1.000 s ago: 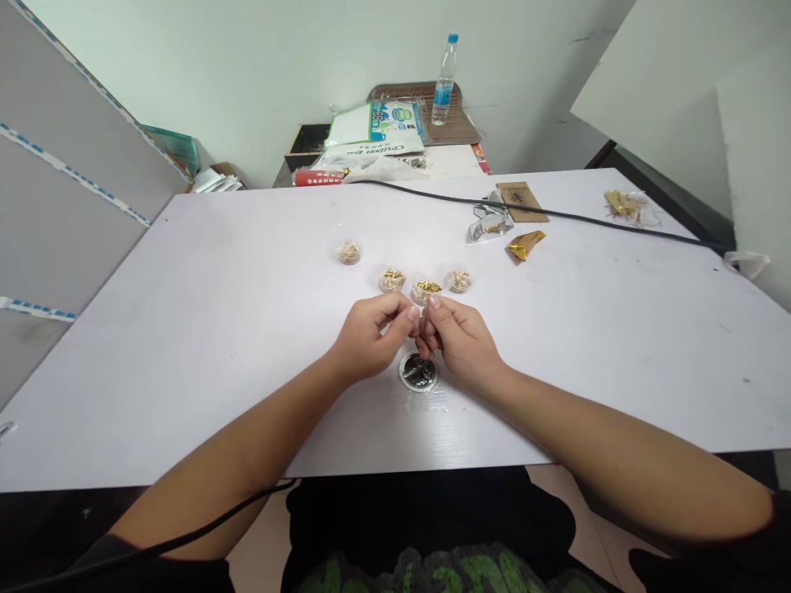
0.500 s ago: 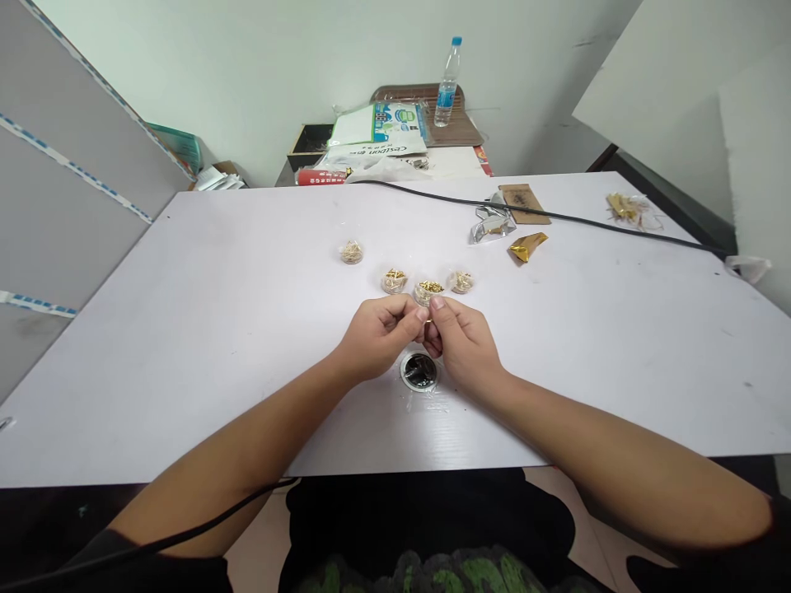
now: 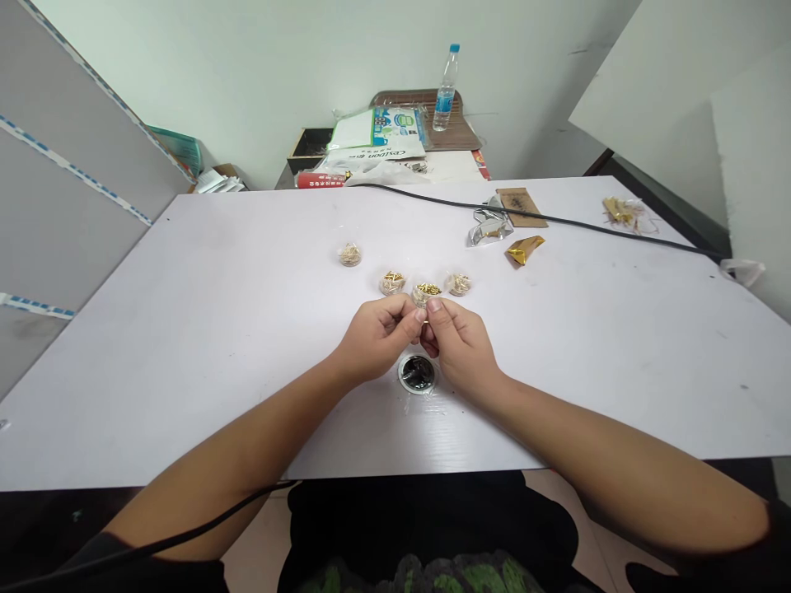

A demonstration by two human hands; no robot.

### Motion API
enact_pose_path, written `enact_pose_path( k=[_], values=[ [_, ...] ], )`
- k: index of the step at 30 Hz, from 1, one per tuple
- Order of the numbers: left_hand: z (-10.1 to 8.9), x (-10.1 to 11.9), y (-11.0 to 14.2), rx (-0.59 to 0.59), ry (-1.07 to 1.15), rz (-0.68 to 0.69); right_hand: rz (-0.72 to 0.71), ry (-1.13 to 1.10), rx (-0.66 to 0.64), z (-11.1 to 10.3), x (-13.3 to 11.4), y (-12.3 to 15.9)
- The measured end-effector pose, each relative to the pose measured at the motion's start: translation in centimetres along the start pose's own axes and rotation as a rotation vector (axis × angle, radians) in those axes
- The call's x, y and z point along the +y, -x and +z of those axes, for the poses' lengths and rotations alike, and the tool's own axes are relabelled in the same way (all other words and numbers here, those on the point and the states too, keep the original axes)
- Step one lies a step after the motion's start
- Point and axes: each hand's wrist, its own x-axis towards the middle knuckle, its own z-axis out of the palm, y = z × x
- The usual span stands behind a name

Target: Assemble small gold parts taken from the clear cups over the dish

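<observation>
My left hand [image 3: 381, 336] and my right hand [image 3: 458, 336] meet over the table, thumbs and fingertips pinched close together. Whatever lies between the fingertips is too small to make out. Just beyond them stands a small clear cup of gold-coloured pieces [image 3: 428, 290]. On its left is a cup of gold and pale pieces [image 3: 392, 282], on its right another small cup [image 3: 459, 284] of pale pieces. A cup of thin pale pin-like pieces [image 3: 349, 253] stands farther left. Below my hands, a round table hole [image 3: 418, 374] with a white rim is covered by clear film.
A black cable [image 3: 581, 221] crosses the far side of the white table [image 3: 185, 329]. Near it lie a silver packet [image 3: 489, 229], a gold packet [image 3: 525, 249], a brown card [image 3: 522, 206] and a bag of gold pieces [image 3: 623, 212]. A water bottle [image 3: 443, 103] stands behind the table.
The view has shifted very slightly. Both hands keep the same pinched pose together, and the cups and packets stay in place.
</observation>
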Motion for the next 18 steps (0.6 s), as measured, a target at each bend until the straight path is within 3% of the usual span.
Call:
enact_pose_path(
  k=[9,18],
  values=[
    [-0.15,-0.18,0.02,0.003,-0.16,0.063,0.008,0.045,0.025,-0.08,0.46,0.0],
    [-0.41,-0.32,0.06,0.03,-0.431,0.263,0.062,0.042,0.021,-0.13,0.69,-0.21]
  ],
)
